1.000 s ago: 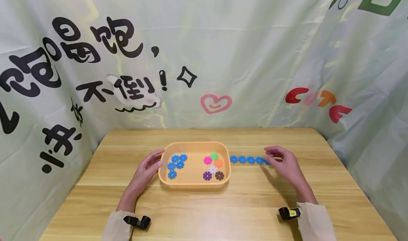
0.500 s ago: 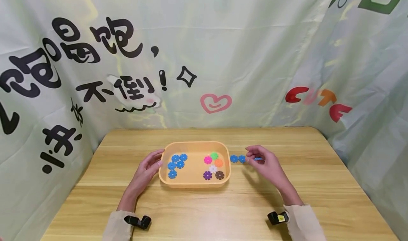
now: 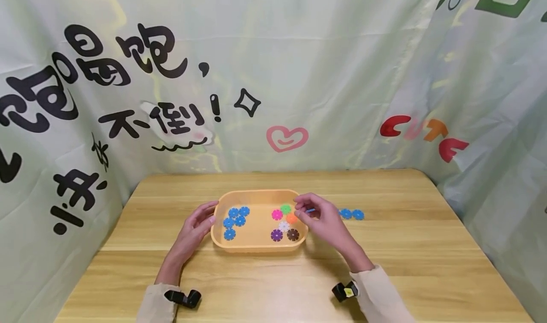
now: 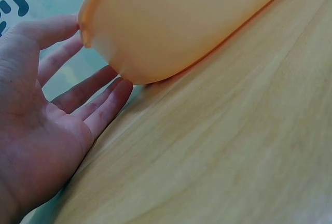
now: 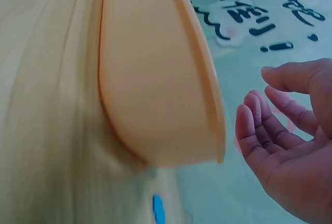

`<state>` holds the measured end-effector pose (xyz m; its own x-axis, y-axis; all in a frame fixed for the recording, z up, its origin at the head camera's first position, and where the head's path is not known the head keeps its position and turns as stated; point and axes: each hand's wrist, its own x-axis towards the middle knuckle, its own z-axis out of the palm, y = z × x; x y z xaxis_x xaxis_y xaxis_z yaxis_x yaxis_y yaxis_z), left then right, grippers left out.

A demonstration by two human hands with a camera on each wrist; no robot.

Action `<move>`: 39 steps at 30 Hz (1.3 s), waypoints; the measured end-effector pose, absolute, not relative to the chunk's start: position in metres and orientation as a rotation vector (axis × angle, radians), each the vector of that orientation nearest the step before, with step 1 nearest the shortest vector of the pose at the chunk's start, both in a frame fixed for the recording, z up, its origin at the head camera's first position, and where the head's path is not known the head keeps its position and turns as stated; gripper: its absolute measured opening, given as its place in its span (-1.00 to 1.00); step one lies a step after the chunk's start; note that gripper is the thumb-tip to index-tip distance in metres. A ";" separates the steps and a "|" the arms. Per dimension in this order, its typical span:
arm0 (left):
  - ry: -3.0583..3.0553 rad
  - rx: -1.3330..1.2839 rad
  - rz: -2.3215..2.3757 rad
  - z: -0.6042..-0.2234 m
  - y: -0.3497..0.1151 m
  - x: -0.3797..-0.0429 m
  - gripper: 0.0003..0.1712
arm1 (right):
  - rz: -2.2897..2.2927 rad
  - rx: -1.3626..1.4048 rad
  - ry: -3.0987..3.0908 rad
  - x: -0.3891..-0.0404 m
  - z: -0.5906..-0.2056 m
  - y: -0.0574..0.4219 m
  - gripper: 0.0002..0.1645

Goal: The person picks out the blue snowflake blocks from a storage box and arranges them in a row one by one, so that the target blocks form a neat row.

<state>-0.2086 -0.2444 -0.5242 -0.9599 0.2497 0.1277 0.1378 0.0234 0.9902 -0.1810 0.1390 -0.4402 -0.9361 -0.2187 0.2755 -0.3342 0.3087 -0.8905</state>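
Note:
An orange plastic tray (image 3: 256, 249) holds several blue snowflake discs (image 3: 240, 221) at its left. At its right are pink (image 3: 277, 214), green (image 3: 285, 209), orange (image 3: 292, 218), white (image 3: 284, 226), purple (image 3: 277, 235) and brown (image 3: 292, 234) discs. My left hand (image 3: 194, 228) touches the tray's left end from outside; its fingers are extended in the left wrist view. My right hand (image 3: 325, 221) hovers above the tray's right rim. In the right wrist view its fingers are loosely bent, with nothing between thumb and fingertips.
Right of the tray, a row of blue discs (image 3: 358, 214) lies on the wooden table (image 3: 256, 285), partly hidden by my right hand. A printed curtain (image 3: 342, 85) hangs behind and beside the table.
My right hand has moved left along the row of blue discs to the tray's right rim, uncovering the row's right end. The left hand has stayed at the tray.

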 end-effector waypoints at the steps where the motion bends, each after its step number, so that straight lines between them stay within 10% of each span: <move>1: 2.185 0.419 2.102 -0.524 -0.245 -0.209 -0.45 | 1.715 0.546 -2.465 -0.182 -0.439 0.134 -0.72; 39: 2.171 0.369 2.118 -0.522 -0.244 -0.209 -0.46 | 1.548 0.753 -2.917 -0.245 -0.469 0.022 -0.57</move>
<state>-0.2095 -0.2440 -0.5220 -0.9673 0.2306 0.1059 0.1115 0.0114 0.9937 -0.2450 0.0221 -0.4685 -0.8726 -0.4883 -0.0090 -0.2663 0.4912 -0.8293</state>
